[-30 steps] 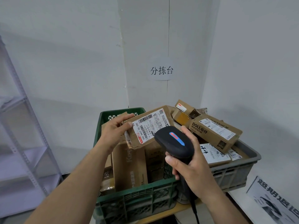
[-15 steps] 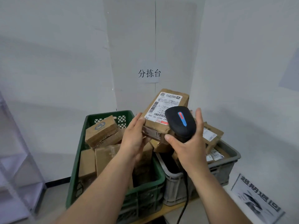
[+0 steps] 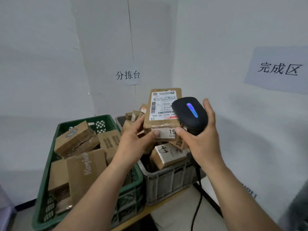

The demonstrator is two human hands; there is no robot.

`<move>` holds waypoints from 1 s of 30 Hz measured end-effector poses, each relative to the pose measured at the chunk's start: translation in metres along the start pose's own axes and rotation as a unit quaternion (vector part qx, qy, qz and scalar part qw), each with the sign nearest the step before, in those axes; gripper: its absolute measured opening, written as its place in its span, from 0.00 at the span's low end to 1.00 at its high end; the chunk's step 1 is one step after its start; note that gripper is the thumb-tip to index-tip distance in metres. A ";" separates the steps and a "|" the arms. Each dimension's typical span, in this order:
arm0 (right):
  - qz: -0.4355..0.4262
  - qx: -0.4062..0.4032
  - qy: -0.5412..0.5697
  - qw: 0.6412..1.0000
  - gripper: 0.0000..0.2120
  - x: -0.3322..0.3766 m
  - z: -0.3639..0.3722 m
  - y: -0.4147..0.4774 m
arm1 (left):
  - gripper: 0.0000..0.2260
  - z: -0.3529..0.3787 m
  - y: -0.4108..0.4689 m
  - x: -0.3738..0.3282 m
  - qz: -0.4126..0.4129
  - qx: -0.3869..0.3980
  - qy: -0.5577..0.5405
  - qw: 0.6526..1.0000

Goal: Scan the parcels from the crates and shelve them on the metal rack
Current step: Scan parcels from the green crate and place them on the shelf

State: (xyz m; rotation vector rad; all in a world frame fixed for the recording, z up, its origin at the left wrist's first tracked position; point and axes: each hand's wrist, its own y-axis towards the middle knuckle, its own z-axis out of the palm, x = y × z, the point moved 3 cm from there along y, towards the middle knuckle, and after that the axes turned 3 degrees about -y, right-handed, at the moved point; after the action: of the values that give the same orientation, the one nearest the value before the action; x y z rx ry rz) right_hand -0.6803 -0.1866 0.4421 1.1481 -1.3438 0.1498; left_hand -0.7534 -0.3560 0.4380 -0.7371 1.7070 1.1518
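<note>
The parcel [image 3: 164, 104] is a brown box with a white label, held up in the air over the grey crate [image 3: 166, 185], in the middle of the view. Nearest, at 6 o'clock from it, a black cable [image 3: 198, 204] hangs down over the pale table [image 3: 176, 217]. Two crates stand side by side on the table. The green crate [image 3: 131, 190] is at 8 o'clock from the parcel and is full of brown boxes; one big box [image 3: 86, 170] has a pale word on its side. The grey crate has more boxes in it, and one small box [image 3: 168, 152] has a white top. Above the crates, the left hand [image 3: 133, 145] grips the bottom end of the parcel, with the thumb pressed on the front. The right hand [image 3: 201, 144] is at 4 o'clock from the parcel, with its fingers wrapped round the handle of a black scanner [image 3: 190, 112]. The scanner has a blue light on top, and its head is in front of the label's lower right corner. I cannot tell if it touches the parcel. Far back, at 10 o'clock, a paper sign [image 3: 127, 75] hangs on the white wall. Another sign [image 3: 278, 70] hangs on the side wall at 2 o'clock.
</note>
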 end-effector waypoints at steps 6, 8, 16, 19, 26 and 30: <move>-0.013 -0.069 -0.012 0.997 0.48 0.029 -0.037 -0.022 | 0.23 0.016 -0.013 -0.029 0.052 0.051 -0.025 0.997; -0.013 -0.098 -0.018 0.995 0.48 0.043 -0.050 -0.034 | 0.23 0.020 -0.019 -0.038 0.063 0.075 -0.039 0.994; -0.024 -0.186 -0.077 0.979 0.47 0.097 -0.106 -0.090 | 0.24 0.052 -0.053 -0.076 0.109 0.172 -0.103 0.974; -0.024 -0.222 -0.105 0.969 0.47 0.117 -0.134 -0.110 | 0.23 0.075 -0.070 -0.094 0.121 0.200 -0.126 0.964; -0.040 -0.306 -0.181 0.934 0.45 0.160 -0.217 -0.154 | 0.22 0.146 -0.104 -0.147 0.162 0.285 -0.178 0.928; -0.042 -0.348 -0.196 0.916 0.45 0.173 -0.278 -0.179 | 0.22 0.200 -0.127 -0.179 0.190 0.324 -0.177 0.910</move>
State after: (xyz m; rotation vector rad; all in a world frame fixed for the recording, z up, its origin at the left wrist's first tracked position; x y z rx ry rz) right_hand -0.3202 -0.1643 0.5359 0.6318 -1.5111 -0.6145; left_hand -0.5031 -0.2222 0.5267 0.2160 1.7947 0.8086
